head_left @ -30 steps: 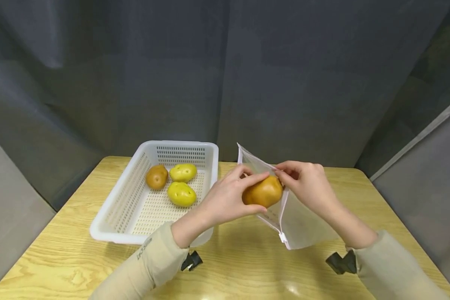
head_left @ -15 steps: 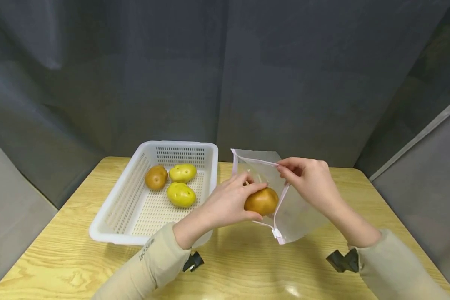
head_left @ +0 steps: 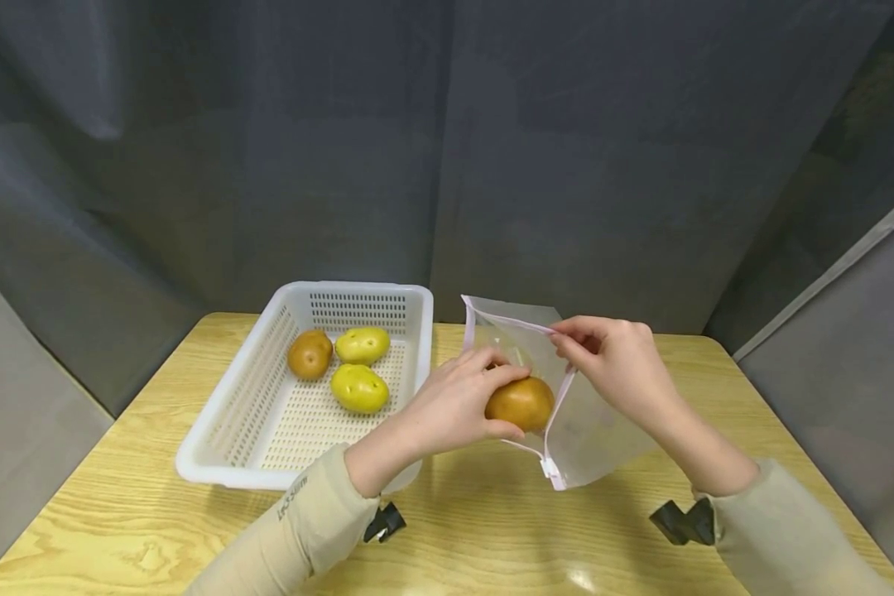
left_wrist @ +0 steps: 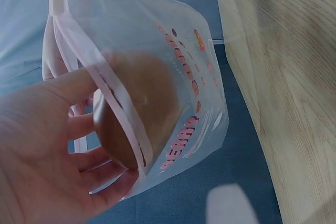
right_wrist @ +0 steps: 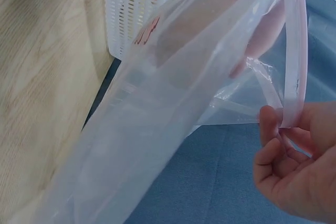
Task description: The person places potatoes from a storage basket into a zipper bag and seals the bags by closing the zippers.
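My left hand (head_left: 454,401) grips a brown potato (head_left: 523,404) with thumb and fingers, right in the mouth of a translucent slider zip bag (head_left: 596,434). Seen from the left wrist, most of the potato (left_wrist: 144,98) shows through the bag's film, which carries red print. The fingertips lie at the zip edge. My right hand (head_left: 618,360) pinches the bag's rim at its upper right and holds the mouth spread. In the right wrist view, the right thumb and fingers (right_wrist: 270,121) close on the pinkish zip strip (right_wrist: 295,51). The bag hangs over the table.
A white perforated basket (head_left: 231,389) stands on the left of the wooden table (head_left: 477,538). In it lie a brown potato (head_left: 310,354) and two yellow potatoes (head_left: 361,388) (head_left: 362,344). A dark curtain (head_left: 447,157) hangs behind the table's far edge.
The left hand has lowered the brown potato slightly into the bag's mouth. The right hand has shifted its pinch along the rim, and the mouth is spread wider. Basket contents are unchanged.
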`<state>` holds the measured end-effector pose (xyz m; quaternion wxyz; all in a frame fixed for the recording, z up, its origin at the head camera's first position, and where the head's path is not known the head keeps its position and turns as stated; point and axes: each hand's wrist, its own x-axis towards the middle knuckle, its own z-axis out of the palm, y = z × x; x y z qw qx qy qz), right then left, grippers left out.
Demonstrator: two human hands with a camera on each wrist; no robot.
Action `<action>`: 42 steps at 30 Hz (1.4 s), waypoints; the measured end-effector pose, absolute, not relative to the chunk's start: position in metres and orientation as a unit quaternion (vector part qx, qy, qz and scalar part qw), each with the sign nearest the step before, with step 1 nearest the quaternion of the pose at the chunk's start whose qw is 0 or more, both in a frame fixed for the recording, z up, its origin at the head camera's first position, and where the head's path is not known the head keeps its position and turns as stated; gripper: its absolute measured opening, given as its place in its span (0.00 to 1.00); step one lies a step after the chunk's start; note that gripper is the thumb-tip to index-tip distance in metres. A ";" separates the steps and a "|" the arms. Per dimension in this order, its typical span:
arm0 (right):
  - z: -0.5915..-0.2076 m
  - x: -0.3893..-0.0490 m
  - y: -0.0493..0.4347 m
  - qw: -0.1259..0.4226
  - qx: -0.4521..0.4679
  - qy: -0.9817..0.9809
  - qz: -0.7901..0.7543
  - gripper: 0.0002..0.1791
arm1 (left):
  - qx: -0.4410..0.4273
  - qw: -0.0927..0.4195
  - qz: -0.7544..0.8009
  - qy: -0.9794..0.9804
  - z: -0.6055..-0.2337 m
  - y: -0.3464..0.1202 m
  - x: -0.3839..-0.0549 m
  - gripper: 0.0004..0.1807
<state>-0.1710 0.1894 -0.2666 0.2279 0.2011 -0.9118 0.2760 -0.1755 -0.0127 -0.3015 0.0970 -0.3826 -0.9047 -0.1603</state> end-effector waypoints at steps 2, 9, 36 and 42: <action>-0.267 -0.171 0.189 0.224 0.199 -0.914 0.275 0.05 | -0.384 0.096 -0.160 -0.904 -0.302 -0.013 -0.176 0.35; -0.268 -0.171 0.189 0.213 0.197 -0.916 0.277 0.05 | -0.386 0.093 -0.167 -0.902 -0.304 -0.013 -0.177 0.35; -0.264 -0.168 0.185 0.189 0.191 -0.919 0.290 0.06 | -0.417 0.096 -0.210 -0.879 -0.307 -0.008 -0.176 0.26; -0.263 -0.169 0.186 0.206 0.193 -0.915 0.287 0.06 | -0.428 0.090 -0.177 -0.882 -0.309 -0.009 -0.177 0.23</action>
